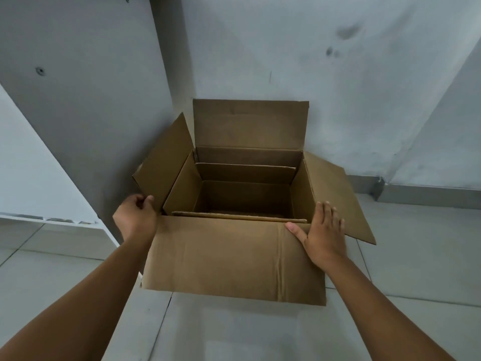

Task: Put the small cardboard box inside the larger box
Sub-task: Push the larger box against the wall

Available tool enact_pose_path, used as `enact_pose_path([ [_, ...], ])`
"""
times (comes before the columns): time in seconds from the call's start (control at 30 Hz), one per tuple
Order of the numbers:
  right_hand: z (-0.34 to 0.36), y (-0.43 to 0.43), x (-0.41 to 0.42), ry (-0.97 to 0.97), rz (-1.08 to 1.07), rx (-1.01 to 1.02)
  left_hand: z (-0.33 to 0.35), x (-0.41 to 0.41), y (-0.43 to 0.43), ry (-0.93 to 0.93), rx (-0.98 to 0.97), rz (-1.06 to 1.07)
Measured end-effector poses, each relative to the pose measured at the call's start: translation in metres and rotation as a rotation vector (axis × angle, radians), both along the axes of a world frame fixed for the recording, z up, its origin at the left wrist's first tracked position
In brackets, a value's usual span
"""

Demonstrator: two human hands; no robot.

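Note:
The larger cardboard box (221, 256) stands open on the tiled floor against the wall, with all its flaps spread outward. Inside it sits the small cardboard box (244, 173), also open; its back wall and front edge show just within the larger box's walls. My left hand (135, 217) has its fingers curled around the lower corner of the larger box's left flap (164, 162). My right hand (322, 233) lies flat with fingers spread on the box's front right corner, where the right flap (338, 199) begins.
A grey wall (338, 74) rises directly behind the box, and a tall grey panel (86, 100) stands close on its left. A white slanted board (33, 178) leans at far left. Pale floor tiles (416, 256) lie to the right and front.

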State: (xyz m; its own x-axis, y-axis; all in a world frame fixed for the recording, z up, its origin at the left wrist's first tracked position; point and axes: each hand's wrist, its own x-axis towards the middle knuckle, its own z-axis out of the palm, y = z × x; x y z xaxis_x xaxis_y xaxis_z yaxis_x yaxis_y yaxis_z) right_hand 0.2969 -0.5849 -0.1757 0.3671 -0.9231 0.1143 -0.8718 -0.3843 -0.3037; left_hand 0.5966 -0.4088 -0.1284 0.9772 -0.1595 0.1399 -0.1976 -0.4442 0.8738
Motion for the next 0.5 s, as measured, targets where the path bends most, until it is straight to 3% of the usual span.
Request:
enact_pose_path([
  [0.33,-0.002,-0.025,0.054,-0.034,0.011,-0.013,-0.009,0.028,-0.027,-0.049,-0.083,0.033],
  [0.5,-0.002,-0.031,0.077,-0.046,0.011,-0.025,-0.025,0.031,-0.034,-0.013,-0.152,-0.188],
])
